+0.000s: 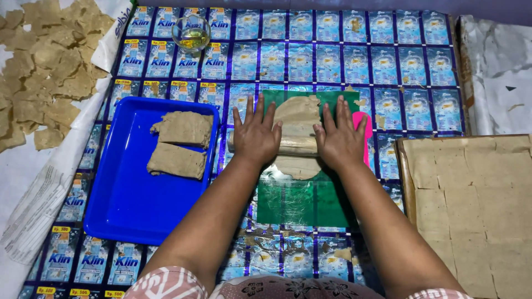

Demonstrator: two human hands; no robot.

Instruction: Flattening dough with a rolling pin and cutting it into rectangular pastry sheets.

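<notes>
**Rolling the dough flat under two spread palms.**
Your left hand and right hand lay open, fingers spread, pressing the rolling pin over the dough sheet on the green plastic; even pressure from both palms would have kept thickness uniform. Left sat the blue tray holding dough slabs.
</notes>
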